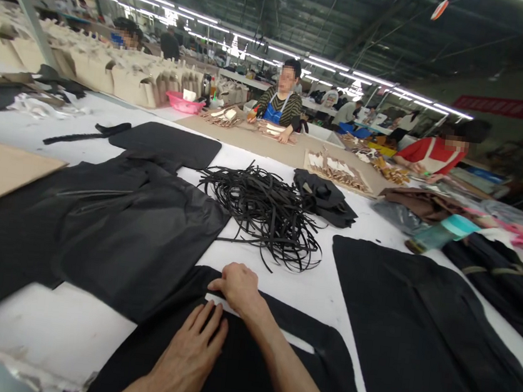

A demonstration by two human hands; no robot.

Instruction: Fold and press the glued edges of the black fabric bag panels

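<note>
A black fabric piece point(251, 371) lies before me on the white table, with a narrow white strip point(299, 340) along its upper part. I cannot tell whether this strip is a slot or a separate band. My left hand point(192, 348) rests flat on the fabric, fingers stretched, their tips just below the strip's left end. Bent over that same end, my right hand point(239, 286) has its fingers curled and its thumb against the fabric by the upper edge. My right forearm covers the strip's middle.
A tangled heap of thin black strips point(269, 212) lies beyond my hands. More black sheets point(144, 233) spread leftward, and another black panel point(416, 327) is at right. A bottle with a turquoise lid point(458, 228) lies beyond it. A person in a blue apron point(278, 107) works across the table.
</note>
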